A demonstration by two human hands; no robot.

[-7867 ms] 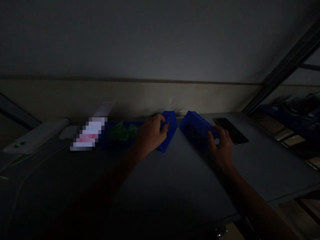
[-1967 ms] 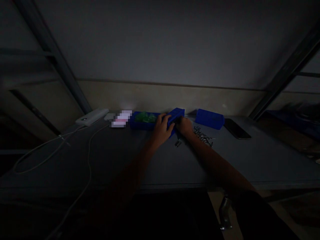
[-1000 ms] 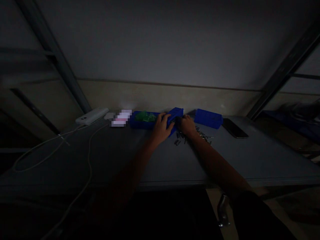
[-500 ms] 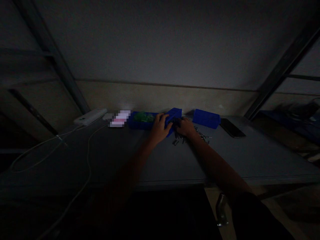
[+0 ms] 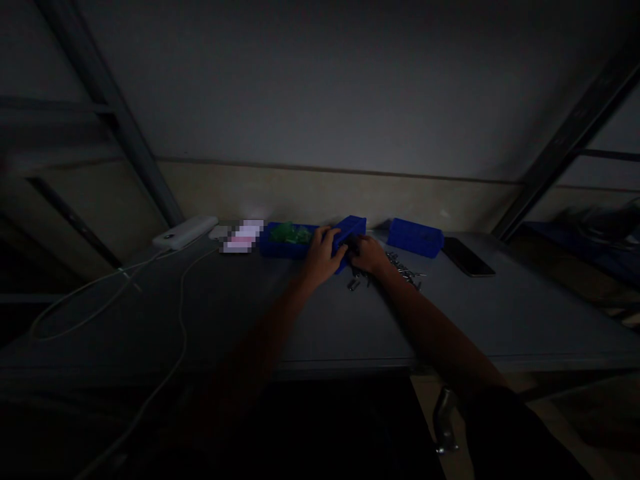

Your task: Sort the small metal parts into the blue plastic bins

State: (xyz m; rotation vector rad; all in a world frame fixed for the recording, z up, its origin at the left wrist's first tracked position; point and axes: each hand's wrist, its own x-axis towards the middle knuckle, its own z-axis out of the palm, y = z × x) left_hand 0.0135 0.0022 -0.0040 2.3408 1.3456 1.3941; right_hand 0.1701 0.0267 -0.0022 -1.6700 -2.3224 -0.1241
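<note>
Metal bits (image 5: 406, 270), boxed earlier, now lie out centre-right; my left hand (image 5: 321, 257) grips the middle box (image 5: 354, 224), remaining contents unseen; my right hand (image 5: 370, 255) hides its hold.

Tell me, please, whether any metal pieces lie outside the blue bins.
Some are out: metal pieces lie loose on the tabletop beside the right hand.

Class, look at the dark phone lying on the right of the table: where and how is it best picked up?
Probably grip the phone by its two long edges toward the near end, coming from above on the near side. It lies flat on the table, offering only thin edges, and a blue bin sits close to its far end.
</note>
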